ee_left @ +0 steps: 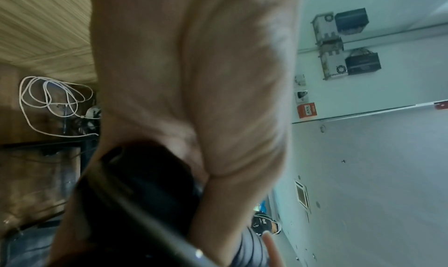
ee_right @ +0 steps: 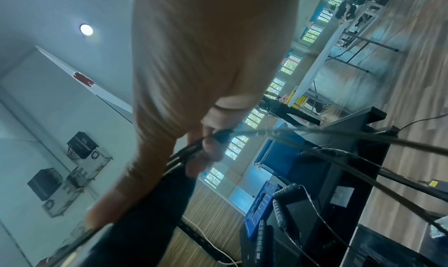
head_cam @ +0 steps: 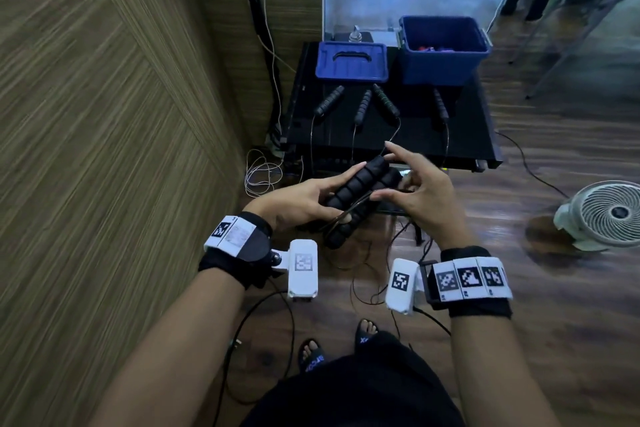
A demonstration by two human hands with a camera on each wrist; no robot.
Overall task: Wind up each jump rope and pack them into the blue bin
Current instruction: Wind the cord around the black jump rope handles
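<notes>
Jump-rope handles [head_cam: 353, 198], ribbed black foam, lay paired in my left hand [head_cam: 294, 204], fingers curled round them above the floor, short of the desk [head_cam: 381, 135]. My right hand [head_cam: 415, 194] pinched the thin, springy cord [ee_right: 194, 148]. I judged it light and slippery, best gripped at the foam. The blue bin [head_cam: 445, 48] stood open beyond.

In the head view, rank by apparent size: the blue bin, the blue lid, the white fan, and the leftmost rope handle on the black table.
1. blue bin
2. blue lid and white fan: they look about alike; the fan is cut by the frame edge and nearer, so unranked.
3. leftmost rope handle: clearly smallest.
</notes>
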